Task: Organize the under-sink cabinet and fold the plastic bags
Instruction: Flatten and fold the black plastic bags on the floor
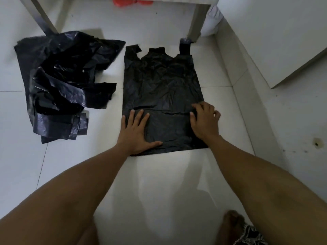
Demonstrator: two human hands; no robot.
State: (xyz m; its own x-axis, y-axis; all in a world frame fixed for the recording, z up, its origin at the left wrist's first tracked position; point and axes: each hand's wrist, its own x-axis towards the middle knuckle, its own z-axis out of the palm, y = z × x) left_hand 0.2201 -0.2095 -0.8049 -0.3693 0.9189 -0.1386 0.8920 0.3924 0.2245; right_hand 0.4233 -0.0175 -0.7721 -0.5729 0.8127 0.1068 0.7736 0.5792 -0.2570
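**Desk:** What sits left of the flat bag on your feed?

**Operator:** I see a crumpled pile of black bags [63, 82] on the floor [168, 183], just left of the flat black bag [162, 82]. I cannot tell whether the two touch at their far corners. A grey leg [44, 20] comes down at the pile's far edge.

**Desk:** And the flat bag itself?

**Operator:** It lies spread on the floor tiles with its handles pointing away from me. A crease runs across its near part. The left hand [137, 131] lies on the bag's near left corner, fingers straight and spread, palm pressing flat.

**Desk:** The other one?

**Operator:** The right hand [205, 119] rests on the bag's near right side, fingers arched and tips pressing the plastic. I see nothing pinched.

**Desk:** Anything past it?

**Operator:** A white leg [196, 23] stands at the bag's far right handle. A red thing [127, 1] shows well beyond the bag, too cropped to name. A white door [292, 41] stands well to the bag's right.
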